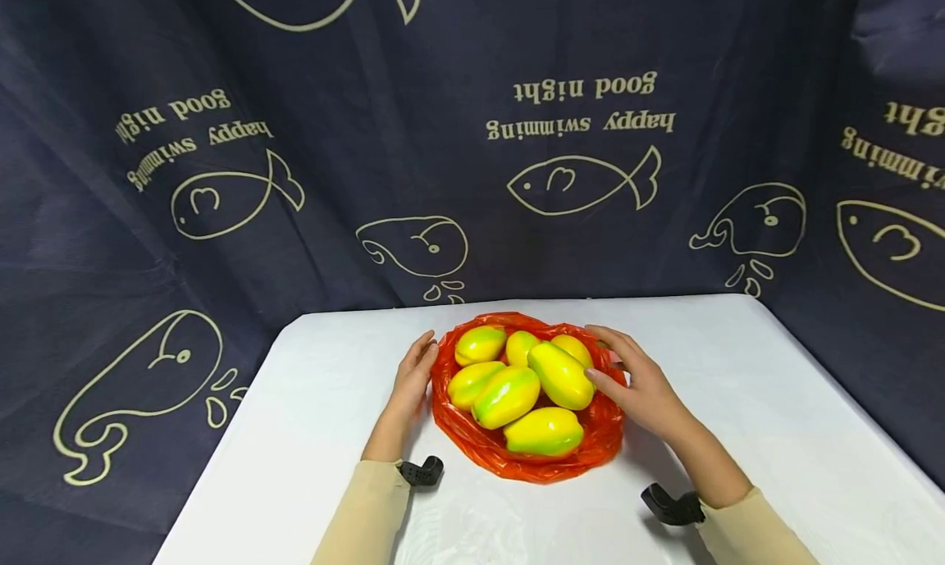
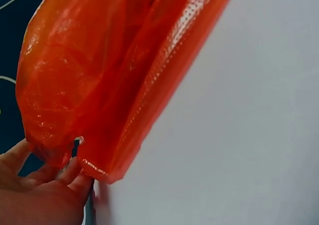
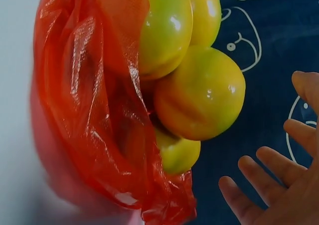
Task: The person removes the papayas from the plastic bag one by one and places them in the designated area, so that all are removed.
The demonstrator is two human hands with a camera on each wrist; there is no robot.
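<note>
A red plastic bag (image 1: 472,446), its mouth spread wide, sits on the white table with several glossy yellow-green papaya-like fruits (image 1: 506,397) heaped in it. At the bag's left side is my left hand (image 1: 413,376), fingers extended; in the left wrist view its fingertips (image 2: 72,167) lie right at the bag's crumpled edge. My right hand (image 1: 642,385) stands at the right side, thumb near the uppermost fruit (image 1: 561,375). Seen from the right wrist, the fingers (image 3: 279,167) are spread, with a gap between them and the fruits (image 3: 202,93).
The white table (image 1: 325,401) has rounded far corners. Behind it and along both sides hangs a dark blue cloth (image 1: 435,163) printed with fish, whales and upside-down lettering. Black wrist devices (image 1: 422,471) sit at both cuffs of the beige sleeves (image 1: 369,508).
</note>
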